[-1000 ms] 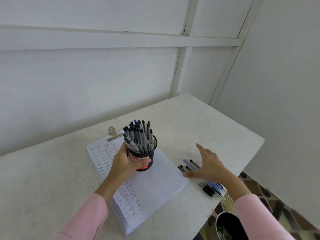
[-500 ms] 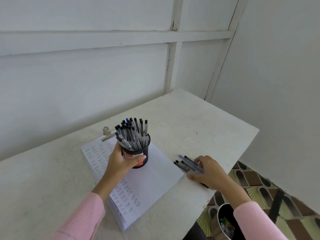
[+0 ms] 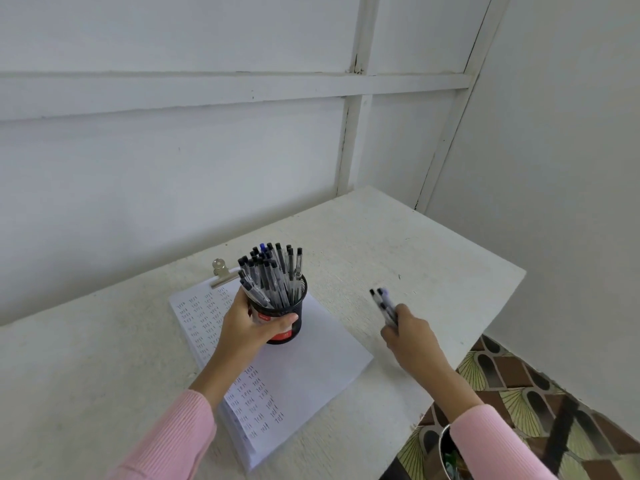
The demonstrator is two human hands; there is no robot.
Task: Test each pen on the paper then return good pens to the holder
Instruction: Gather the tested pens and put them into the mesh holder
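A black mesh pen holder (image 3: 296,308) with a red label stands on the stack of paper (image 3: 311,368) and is packed with several black-capped pens (image 3: 273,273), one blue. My left hand (image 3: 247,329) is wrapped around the holder's left side. My right hand (image 3: 410,336) is lifted above the table to the right of the paper, closed on a bunch of pens (image 3: 383,304) whose tips point up and away; they are blurred. The paper is covered with rows of small test marks.
A metal binder clip (image 3: 220,273) holds the paper at its far corner. The white table (image 3: 398,244) ends close on the right, over a patterned floor (image 3: 519,386). A dark bin (image 3: 450,455) stands below that edge. White walls enclose the table's back and right.
My right hand closed over the loose pens lying right of the paper and lifted them off the table. My left hand stayed on the holder.
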